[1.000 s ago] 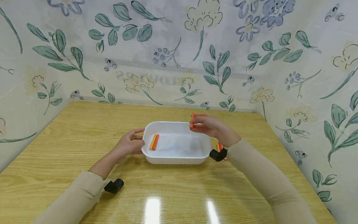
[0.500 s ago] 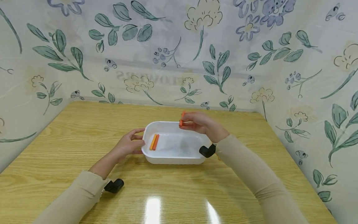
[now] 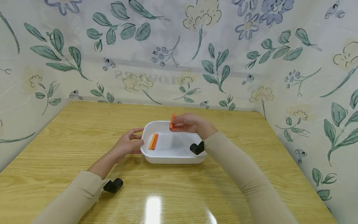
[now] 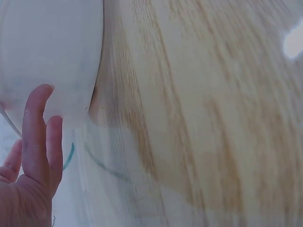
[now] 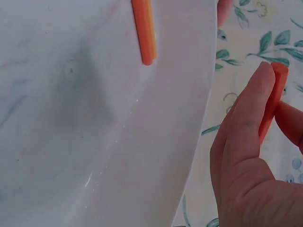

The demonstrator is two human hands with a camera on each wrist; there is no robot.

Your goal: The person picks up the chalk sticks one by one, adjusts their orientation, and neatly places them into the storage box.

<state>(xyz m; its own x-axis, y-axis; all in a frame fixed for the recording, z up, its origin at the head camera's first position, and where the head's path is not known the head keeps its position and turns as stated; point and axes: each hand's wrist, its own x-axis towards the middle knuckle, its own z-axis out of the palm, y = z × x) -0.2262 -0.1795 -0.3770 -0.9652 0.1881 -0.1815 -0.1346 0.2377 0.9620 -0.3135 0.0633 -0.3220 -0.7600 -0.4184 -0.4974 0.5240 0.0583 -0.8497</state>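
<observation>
a glossy yellow wood-grain table (image 3: 84,130) with a white round-cornered tub (image 3: 174,160) (shallow, open-topped) directly on it

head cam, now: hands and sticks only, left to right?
Left hand → lying yellow-orange stick → lying orange stick → held orange stick → right hand.

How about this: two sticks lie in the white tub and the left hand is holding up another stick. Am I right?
Not quite: the right hand is holding up the other stick, not the left hand. The head view shows it. Two sticks do lie in the white tub.
</observation>
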